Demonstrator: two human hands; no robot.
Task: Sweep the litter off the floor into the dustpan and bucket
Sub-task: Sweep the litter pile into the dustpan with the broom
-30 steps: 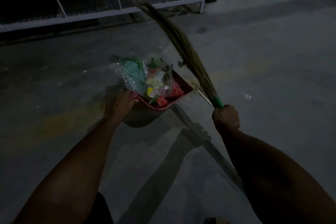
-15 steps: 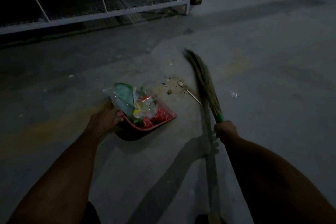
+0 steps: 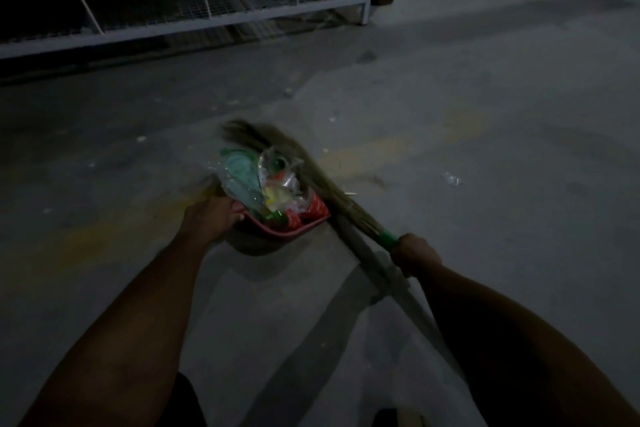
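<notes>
The litter (image 3: 273, 184) piled in the dustpan (image 3: 287, 230) is judged to be light and soft: crinkled clear plastic, a green bag and bright wrappers, easily blown or tipped out, so it is better pushed by the bristles than gripped. The dustpan is taken to be stiff, light plastic, best held at its near rim, which is where the left hand (image 3: 211, 218) is curled, fingers wrapped over the edge. The broom (image 3: 311, 180) is judged springy at the bristle end and firm at the green binding; it is gripped by the right hand (image 3: 415, 253) just behind that binding, fingers closed round the handle. The dustpan lies just ahead of the left hand and to the left of the right hand, with the bristles laid along its far right side and their blurred tips beyond the heap. A small clear scrap (image 3: 452, 179) is left on the floor (image 3: 485, 114) ahead of and to the right of the right hand, well apart from the pan; a few pale specks lie farther ahead. No bucket can be seen. A metal rack (image 3: 207, 14) stands well beyond both hands.
</notes>
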